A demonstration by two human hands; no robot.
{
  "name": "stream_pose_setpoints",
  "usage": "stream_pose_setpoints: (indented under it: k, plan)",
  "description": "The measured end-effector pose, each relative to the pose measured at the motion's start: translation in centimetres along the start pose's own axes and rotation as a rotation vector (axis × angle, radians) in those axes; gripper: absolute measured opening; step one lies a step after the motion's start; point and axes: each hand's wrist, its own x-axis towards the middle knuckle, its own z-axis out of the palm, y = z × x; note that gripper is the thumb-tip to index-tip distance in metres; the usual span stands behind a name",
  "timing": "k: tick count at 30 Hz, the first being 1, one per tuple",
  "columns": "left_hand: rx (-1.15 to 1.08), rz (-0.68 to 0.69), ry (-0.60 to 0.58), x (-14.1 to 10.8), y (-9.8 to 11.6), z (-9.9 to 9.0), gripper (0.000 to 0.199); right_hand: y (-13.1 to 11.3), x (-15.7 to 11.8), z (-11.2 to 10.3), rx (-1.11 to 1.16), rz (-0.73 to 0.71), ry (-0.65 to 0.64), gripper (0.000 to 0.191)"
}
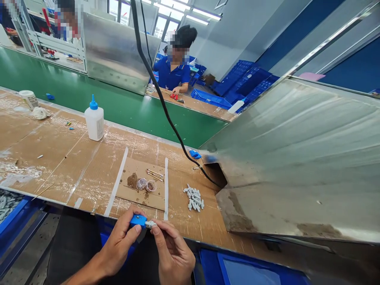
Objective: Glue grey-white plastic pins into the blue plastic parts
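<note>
So the thing in play is a small blue block [138,220] with a pale grey piece [150,224] at its right end, low in the middle of the frame, right by the near edge of the counter [178,174]. The left hand [126,231] has its grip pinching the block between thumb and fingers; the right hand [172,247] has the grey piece nipped in its fingertips.

Handling-wise, I'd guess both are light, stiff plastic, the block maybe a bit slick. The grey bit looks thin enough to snap, so I'd take the block by its broad sides and the grey part near its thicker end.

Around that: a loose pile of knobbly grey pieces [194,198] right of centre, and a flat, stained cardboard sheet [154,202] in the middle, with two little round dishes [141,183] and some thin sticks [154,175]. Upper left there's a squarish translucent bottle [94,122] with a pointy blue cap. Far right is a big, dull, smudged metal panel [297,158].
</note>
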Motion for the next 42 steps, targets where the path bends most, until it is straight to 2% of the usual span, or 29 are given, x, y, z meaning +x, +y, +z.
stream_pose_setpoints:
  k: [5, 9, 15, 17, 20, 23, 24, 26, 29, 31, 33, 36, 39, 42]
  plan:
    - [0.276, 0.213, 0.061, -0.2, -0.7, -0.7, 0.024, -0.1, -0.2, 0.2, -0.028, -0.023, -0.101, 0.02]
    - [0.399, 0.403, -0.014, -0.5, -1.8, -1.4, 0.026, -0.4, -0.7, 0.1, 0.025, -0.122, -0.152, 0.029]
    - [0.361, 0.455, -0.033, -0.8, -3.0, -1.8, 0.024, -0.9, -0.6, -0.5, 0.021, -0.185, -0.288, 0.039]
    - [0.368, 0.473, -0.045, -0.7, -3.1, -2.0, 0.026, -0.8, -0.5, -0.5, 0.008, -0.203, -0.292, 0.039]
    - [0.381, 0.437, -0.072, -0.5, -2.3, -2.6, 0.025, -0.9, -0.3, 0.0, -0.015, -0.206, -0.242, 0.033]
    - [0.371, 0.287, -0.118, -0.2, -0.6, -3.5, 0.025, -0.9, 0.2, 0.7, -0.09, -0.237, -0.232, 0.027]
    - [0.348, 0.236, -0.081, 0.0, -0.1, -3.8, 0.024, -0.8, 0.5, 0.8, -0.129, -0.261, -0.239, 0.027]
    - [0.238, 0.154, 0.115, 0.9, 0.9, -4.6, 0.023, -0.4, 1.4, 0.6, -0.206, -0.301, -0.206, 0.027]
    - [-0.141, 0.056, 0.432, 3.6, 2.3, -6.5, 0.016, 1.2, 3.0, -1.0, -0.28, -0.222, 0.02, 0.022]
    - [-0.434, -0.037, 0.503, 6.0, 3.3, -8.2, 0.012, 2.9, 3.9, -2.7, -0.259, -0.082, 0.178, 0.022]
    - [-0.595, -0.125, 0.52, 8.6, 4.3, -9.9, 0.018, 4.6, 4.5, -4.6, -0.222, 0.05, 0.277, 0.032]
    - [-0.63, -0.179, 0.478, 13.1, 5.7, -11.8, 0.029, 6.8, 4.9, -6.9, -0.234, 0.145, 0.34, 0.045]
    - [-0.647, -0.13, 0.441, 18.5, 6.9, -12.8, 0.032, 8.2, 4.8, -8.1, -0.278, 0.135, 0.342, 0.048]
    - [-0.64, -0.03, 0.452, 23.0, 7.5, -12.9, 0.034, 8.6, 4.6, -8.5, -0.342, 0.043, 0.302, 0.043]
